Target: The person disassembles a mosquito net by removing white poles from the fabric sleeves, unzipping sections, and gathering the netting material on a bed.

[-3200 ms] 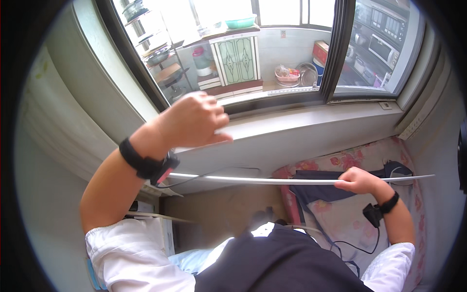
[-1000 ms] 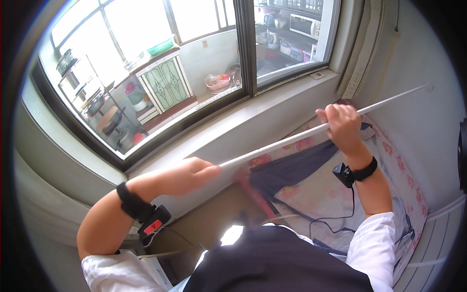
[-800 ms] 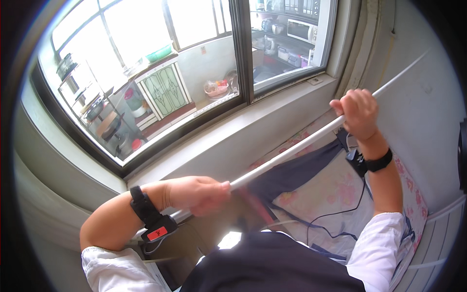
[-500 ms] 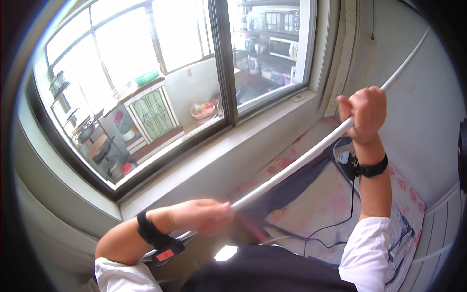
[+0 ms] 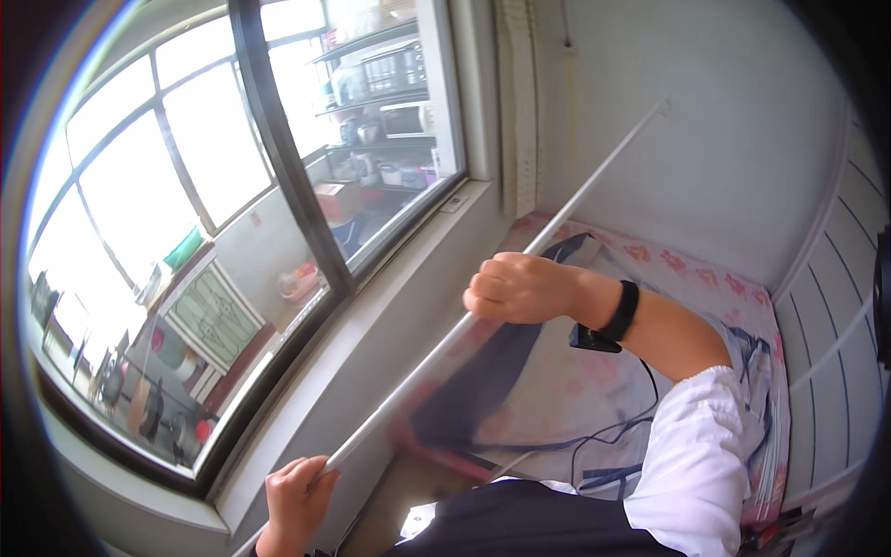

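Observation:
A long white pole point(image 5: 393, 401) runs slantwise from the lower left up toward the far right wall, its far tip near a small mark on that wall. My left hand point(image 5: 299, 492) is closed round its lower part, low in the view beside the window wall. Farther up, my right hand point(image 5: 515, 289) grips the pole with its knuckles toward the window. A black band with a small dark device point(image 5: 595, 339) sits on my right wrist, and a black cable point(image 5: 577, 461) trails below it. The pole's lower end leaves the view.
A bed with a pink floral edge point(image 5: 665, 265) lies below the pole, with dark-trimmed pale fabric point(image 5: 587, 367) spread on it. On the left is a sliding window with a dark frame point(image 5: 340, 277) and a pale sill point(image 5: 364, 314). A curtain point(image 5: 522, 121) hangs at the corner.
The view has swung right. The pole's far end now points at the wall, and my right hand is lower and farther left, its arm bent across. My left hand has moved down and left.

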Demonstrator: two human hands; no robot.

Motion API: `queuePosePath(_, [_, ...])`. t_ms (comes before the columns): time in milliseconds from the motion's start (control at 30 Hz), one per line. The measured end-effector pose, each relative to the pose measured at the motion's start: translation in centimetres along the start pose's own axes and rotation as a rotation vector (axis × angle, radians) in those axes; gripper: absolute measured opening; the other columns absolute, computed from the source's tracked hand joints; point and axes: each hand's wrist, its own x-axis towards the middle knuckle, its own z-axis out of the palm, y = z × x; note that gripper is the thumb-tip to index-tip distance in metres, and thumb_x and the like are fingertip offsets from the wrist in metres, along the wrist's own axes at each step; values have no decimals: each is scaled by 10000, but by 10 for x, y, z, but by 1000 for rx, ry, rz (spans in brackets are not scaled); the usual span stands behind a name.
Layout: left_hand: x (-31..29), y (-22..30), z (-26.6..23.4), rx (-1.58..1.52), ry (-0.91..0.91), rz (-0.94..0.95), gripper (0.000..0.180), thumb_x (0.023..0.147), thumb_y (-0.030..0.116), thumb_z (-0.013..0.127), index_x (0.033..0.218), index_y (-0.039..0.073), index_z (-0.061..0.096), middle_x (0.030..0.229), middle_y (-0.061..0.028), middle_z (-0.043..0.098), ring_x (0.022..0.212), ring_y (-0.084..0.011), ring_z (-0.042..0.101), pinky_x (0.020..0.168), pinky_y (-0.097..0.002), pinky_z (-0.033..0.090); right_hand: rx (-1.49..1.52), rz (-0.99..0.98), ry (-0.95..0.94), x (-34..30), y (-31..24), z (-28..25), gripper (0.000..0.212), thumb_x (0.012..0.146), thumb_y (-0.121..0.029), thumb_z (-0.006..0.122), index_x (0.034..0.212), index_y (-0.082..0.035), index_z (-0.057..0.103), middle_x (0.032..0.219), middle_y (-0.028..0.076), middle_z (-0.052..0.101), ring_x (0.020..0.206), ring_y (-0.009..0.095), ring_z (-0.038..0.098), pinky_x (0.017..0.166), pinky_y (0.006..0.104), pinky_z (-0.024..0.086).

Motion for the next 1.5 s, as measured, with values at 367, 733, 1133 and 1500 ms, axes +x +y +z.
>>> queuePosePath(367, [3, 4, -4, -186, -204, -147, 77, 741, 15, 574, 739, -51, 614, 495, -25, 485, 456, -43, 444, 422, -203, 339, 51, -28, -123, -7, -9, -5, 225, 780, -258, 520, 885, -65, 470, 661, -3, 382, 549, 107, 428, 465, 232, 357])
queuePosePath(733, [3, 6, -1, 336, 82, 128, 101, 787, 88, 556, 867, 80, 616, 671, -103, 523, 583, -302, 532, 525, -377, 420, 335, 274, -208, -15, -31, 5, 246, 759, -305, 606, 715, -102, 475, 578, 42, 474, 518, 221, 542, 441, 333, 435])
queuePosePath(1133, [-12, -2, -41, 604, 322, 668, 221, 709, 160, 676, 887, 51, 605, 667, 14, 521, 526, -123, 520, 451, -263, 419, 1278, 587, -767, 4, -66, -9, 321, 878, -297, 506, 669, -53, 507, 492, 124, 463, 436, 301, 450, 451, 351, 364])
queuePosePath(1500, [-18, -3, -50, 594, -19, 204, 296, 851, 362, 520, 698, 110, 546, 563, -28, 514, 501, -212, 543, 441, -317, 410, 767, 496, -415, 10, -92, 1, 322, 833, -280, 568, 640, -46, 459, 506, 91, 457, 445, 259, 477, 433, 348, 372])
